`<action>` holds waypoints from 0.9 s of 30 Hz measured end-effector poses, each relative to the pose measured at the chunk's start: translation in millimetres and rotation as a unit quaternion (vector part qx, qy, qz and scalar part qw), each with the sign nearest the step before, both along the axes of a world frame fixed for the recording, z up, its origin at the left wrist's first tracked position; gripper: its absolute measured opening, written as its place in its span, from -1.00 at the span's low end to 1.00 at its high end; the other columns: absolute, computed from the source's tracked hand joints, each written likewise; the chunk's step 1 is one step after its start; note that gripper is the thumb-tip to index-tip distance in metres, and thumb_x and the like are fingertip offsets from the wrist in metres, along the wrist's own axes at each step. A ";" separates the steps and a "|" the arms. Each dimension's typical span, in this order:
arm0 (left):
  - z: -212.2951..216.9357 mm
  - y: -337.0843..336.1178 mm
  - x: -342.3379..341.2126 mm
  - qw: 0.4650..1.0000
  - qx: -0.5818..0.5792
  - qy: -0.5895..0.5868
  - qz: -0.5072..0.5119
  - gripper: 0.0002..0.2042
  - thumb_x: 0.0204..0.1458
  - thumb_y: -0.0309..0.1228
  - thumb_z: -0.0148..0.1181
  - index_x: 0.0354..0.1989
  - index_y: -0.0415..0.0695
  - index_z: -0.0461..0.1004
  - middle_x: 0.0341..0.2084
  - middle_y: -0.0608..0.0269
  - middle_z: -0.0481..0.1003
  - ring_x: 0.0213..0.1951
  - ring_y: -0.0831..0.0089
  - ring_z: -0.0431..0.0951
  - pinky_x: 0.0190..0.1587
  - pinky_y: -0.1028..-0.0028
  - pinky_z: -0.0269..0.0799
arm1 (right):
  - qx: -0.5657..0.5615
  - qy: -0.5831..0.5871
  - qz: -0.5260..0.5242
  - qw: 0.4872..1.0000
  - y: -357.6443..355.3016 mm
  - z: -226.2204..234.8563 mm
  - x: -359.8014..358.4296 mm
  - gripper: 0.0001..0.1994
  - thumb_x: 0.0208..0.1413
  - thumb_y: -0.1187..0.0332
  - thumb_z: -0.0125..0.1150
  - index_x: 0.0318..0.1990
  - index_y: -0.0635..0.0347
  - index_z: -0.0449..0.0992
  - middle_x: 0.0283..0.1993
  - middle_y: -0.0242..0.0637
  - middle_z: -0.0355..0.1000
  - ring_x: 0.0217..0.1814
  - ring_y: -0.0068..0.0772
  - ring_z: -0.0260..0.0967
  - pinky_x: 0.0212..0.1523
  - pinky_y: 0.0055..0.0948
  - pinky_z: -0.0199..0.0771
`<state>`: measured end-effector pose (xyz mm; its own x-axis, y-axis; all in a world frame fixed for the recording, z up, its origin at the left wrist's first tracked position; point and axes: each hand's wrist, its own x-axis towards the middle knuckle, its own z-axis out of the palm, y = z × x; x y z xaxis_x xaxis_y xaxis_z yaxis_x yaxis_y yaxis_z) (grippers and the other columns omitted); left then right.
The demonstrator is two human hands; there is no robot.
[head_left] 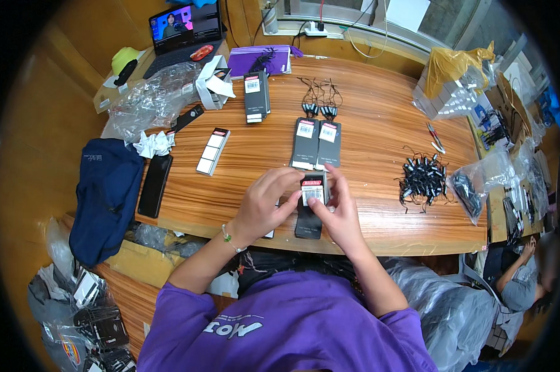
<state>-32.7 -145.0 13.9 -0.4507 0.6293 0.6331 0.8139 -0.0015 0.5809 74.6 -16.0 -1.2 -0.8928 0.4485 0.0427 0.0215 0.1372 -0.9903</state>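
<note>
Two bare hands: the left hand (269, 201) has its thumb and fingertips at the upper left of the card, though whether it pinches or merely steadies cannot be told; the right hand (337, 217) is grasping the card, thumb flat on its face and fingers round its right edge.
Card in hand: a black rectangular cardboard tag with a red-and-white barcode label (309, 225), held near the front edge of the brown wood-grain table (367, 214), between the hands.
Corded stacks: two side-by-side piles of dark grey labelled cards (305, 149) lie just beyond the fingers, black cords with small clips (319, 111) at their far ends; these look finished.
Far stack: a taller pile of dark grey cards with a white label (254, 102) stands farther back, black cords near its far end; probably done too.
Loose cords: a tangled heap of black cords with small shiny clips (424, 177) lies to the right, apparently unused, so much seems left.
White-panelled block: a slim block with white rectangular panels (212, 152) lies to the left, untouched; its part in the work is unclear.
</note>
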 end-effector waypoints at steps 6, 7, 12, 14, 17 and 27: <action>-3.4 -4.1 -8.0 0.992 -0.030 0.111 0.046 -0.76 -0.14 -0.56 0.18 -0.23 -0.26 0.46 -0.37 0.09 0.50 -0.36 0.25 0.53 -0.32 0.40 0.44 | 0.367 0.122 -0.124 0.914 -8.4 13.5 -28.2 -0.40 -0.25 0.45 0.22 0.07 0.17 0.21 -0.29 -0.18 0.30 -0.28 -0.15 0.31 -0.34 -0.28 0.31; -2.6 -4.3 -8.0 0.992 -0.041 0.105 0.055 -0.76 -0.13 -0.55 0.17 -0.22 -0.27 0.46 -0.37 0.08 0.51 -0.37 0.25 0.53 -0.33 0.40 0.44 | 0.399 0.119 -0.123 0.901 -9.3 13.6 -32.1 -0.40 -0.25 0.43 0.23 0.06 0.16 0.22 -0.31 -0.20 0.29 -0.31 -0.17 0.30 -0.35 -0.30 0.30; -5.7 -4.4 -11.9 0.990 -0.076 0.067 0.100 -0.80 -0.11 -0.53 0.14 -0.27 -0.28 0.47 -0.45 0.05 0.51 -0.43 0.22 0.53 -0.39 0.38 0.44 | 0.468 0.096 -0.126 0.870 -15.1 10.8 -46.7 -0.37 -0.26 0.37 0.27 0.08 0.15 0.22 -0.39 -0.25 0.25 -0.37 -0.26 0.28 -0.38 -0.36 0.26; -1.8 -7.9 -17.0 0.985 -0.123 0.055 0.112 -0.84 -0.11 -0.53 0.14 -0.31 -0.27 0.47 -0.49 0.05 0.49 -0.46 0.20 0.51 -0.41 0.37 0.42 | 0.458 0.099 -0.108 0.877 -18.8 9.8 -50.6 -0.35 -0.26 0.37 0.27 0.10 0.15 0.21 -0.40 -0.26 0.25 -0.38 -0.26 0.29 -0.38 -0.36 0.26; 3.3 -11.9 -21.4 0.981 -0.150 0.041 0.116 -0.89 -0.13 -0.52 0.14 -0.40 -0.26 0.47 -0.55 0.05 0.47 -0.50 0.19 0.49 -0.44 0.35 0.40 | 0.446 0.088 -0.087 0.887 -24.1 9.6 -53.6 -0.33 -0.27 0.37 0.28 0.11 0.16 0.19 -0.41 -0.26 0.25 -0.38 -0.26 0.29 -0.38 -0.35 0.26; 7.9 -14.0 -34.7 0.983 -0.139 -0.064 0.104 -0.95 -0.24 -0.57 0.11 -0.60 -0.26 0.38 -0.68 0.20 0.38 -0.62 0.44 0.42 -0.55 0.55 0.33 | 0.415 0.074 -0.048 0.906 -25.3 8.2 -52.7 -0.37 -0.26 0.43 0.24 0.09 0.15 0.20 -0.33 -0.17 0.32 -0.30 -0.18 0.34 -0.31 -0.29 0.32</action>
<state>-67.4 -158.9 21.9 -0.6527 0.6552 0.3803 0.7004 0.3305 0.6327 21.9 -41.4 7.0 -0.8086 0.2826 0.5161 -0.0514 0.8399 -0.5404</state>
